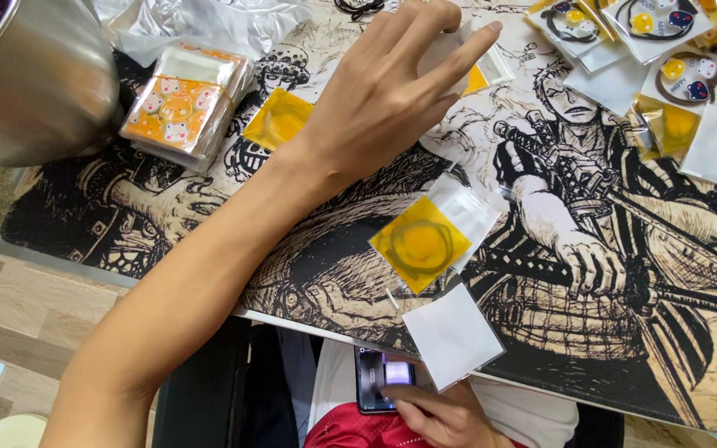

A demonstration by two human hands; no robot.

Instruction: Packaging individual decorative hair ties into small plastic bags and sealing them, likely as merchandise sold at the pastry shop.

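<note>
Yellow-backed clear packet (473,65) under left hand (383,99) fingers; right hand (437,415) holds phone (379,380)

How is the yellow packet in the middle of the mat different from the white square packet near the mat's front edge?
The yellow packet shows a yellow card with a dark ring on it and a clear flap; the white square packet shows only a plain white face. The yellow packet lies wholly on the mat, while the white one's corner hangs over its front edge. Both are small, flat, lie tilted, and neither hand touches them.
</note>
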